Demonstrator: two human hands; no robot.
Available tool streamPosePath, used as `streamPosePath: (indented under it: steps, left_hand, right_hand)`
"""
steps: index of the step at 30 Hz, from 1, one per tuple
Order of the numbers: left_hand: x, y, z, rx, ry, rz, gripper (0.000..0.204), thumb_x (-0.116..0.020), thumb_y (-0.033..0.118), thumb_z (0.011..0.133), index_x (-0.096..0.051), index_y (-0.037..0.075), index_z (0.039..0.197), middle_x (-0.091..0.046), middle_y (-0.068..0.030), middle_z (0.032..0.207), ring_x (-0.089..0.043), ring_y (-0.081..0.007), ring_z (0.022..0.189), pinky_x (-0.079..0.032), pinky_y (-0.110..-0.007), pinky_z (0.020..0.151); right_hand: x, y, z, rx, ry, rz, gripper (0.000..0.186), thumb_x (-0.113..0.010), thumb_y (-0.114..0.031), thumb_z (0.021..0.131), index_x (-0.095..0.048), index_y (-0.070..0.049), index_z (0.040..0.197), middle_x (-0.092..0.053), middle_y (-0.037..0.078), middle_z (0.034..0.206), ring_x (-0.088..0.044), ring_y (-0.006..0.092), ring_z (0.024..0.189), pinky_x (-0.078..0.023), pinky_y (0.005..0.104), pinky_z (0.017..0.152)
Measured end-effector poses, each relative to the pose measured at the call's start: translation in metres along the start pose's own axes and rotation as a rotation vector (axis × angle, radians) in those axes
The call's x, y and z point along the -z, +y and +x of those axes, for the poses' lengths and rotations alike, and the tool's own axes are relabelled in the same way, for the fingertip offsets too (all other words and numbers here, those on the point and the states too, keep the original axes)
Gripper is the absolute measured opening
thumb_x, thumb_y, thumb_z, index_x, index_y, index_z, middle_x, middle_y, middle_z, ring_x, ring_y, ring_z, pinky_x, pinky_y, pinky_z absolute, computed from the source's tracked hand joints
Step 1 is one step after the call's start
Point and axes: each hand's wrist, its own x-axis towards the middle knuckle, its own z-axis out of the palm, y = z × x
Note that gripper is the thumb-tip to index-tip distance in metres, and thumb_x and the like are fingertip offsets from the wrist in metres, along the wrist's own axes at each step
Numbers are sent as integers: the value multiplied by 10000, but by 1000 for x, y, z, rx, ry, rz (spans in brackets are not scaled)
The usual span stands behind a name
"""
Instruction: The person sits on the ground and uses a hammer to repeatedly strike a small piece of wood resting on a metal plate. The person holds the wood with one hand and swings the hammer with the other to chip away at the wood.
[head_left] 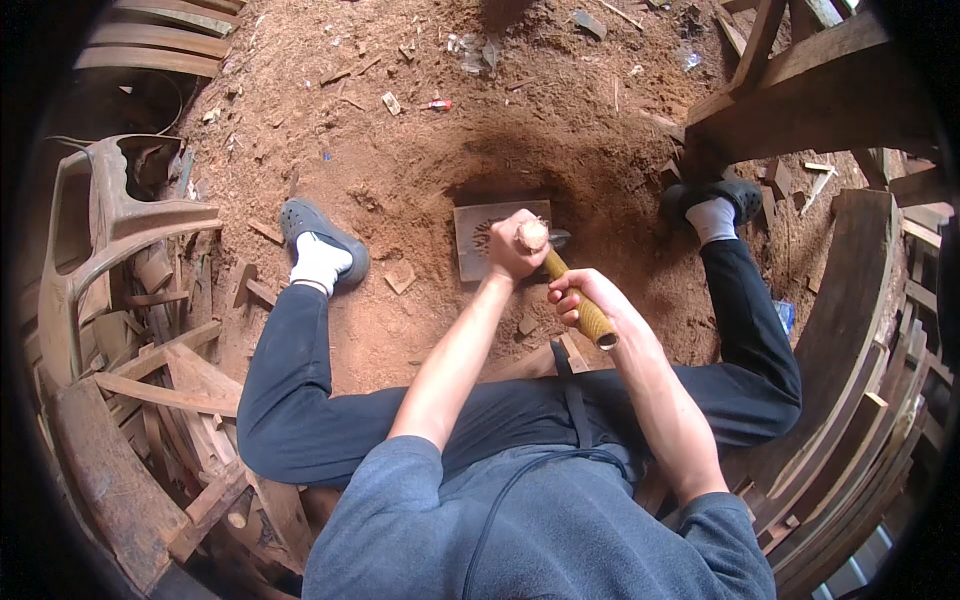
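My left hand is closed round a piece of wood, whose pale, roughly round end points up at me. The rest of that piece is hidden under the fist. My right hand grips the thick yellow-brown handle of a hand tool. A grey metal part of this tool shows right beside the wood; its full shape is hidden, so I cannot tell its kind. Below both hands, a flat square block with dark marks on its face lies on the ground.
Reddish-brown sawdust covers the ground, with scattered chips and litter. A brown plastic chair and loose boards crowd the left. Curved planks and a heavy wooden frame line the right. My legs spread wide around the block.
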Motion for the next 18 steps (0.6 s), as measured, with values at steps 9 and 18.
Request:
streamPosePath:
  steps: [9, 18]
  left_hand:
    - [-13, 9, 6, 2, -22, 54, 170, -691, 101, 613, -546, 66, 694, -573, -101, 612, -617, -290, 579, -505, -351, 549]
    - [41, -26, 47, 202, -709, -388, 154, -649, 19, 572, -516, 25, 649, -491, 12, 572, -448, -65, 560, -383, -247, 509]
  right_hand:
    - [4, -27, -3, -45, 33, -62, 54, -496, -37, 816, -456, -29, 852, -508, 25, 705, -398, 21, 427, -359, 184, 369]
    - [-22, -25, 15, -64, 61, -255, 76, -501, -30, 783, -446, -25, 835, -518, 46, 702, -418, 39, 429, -369, 209, 368]
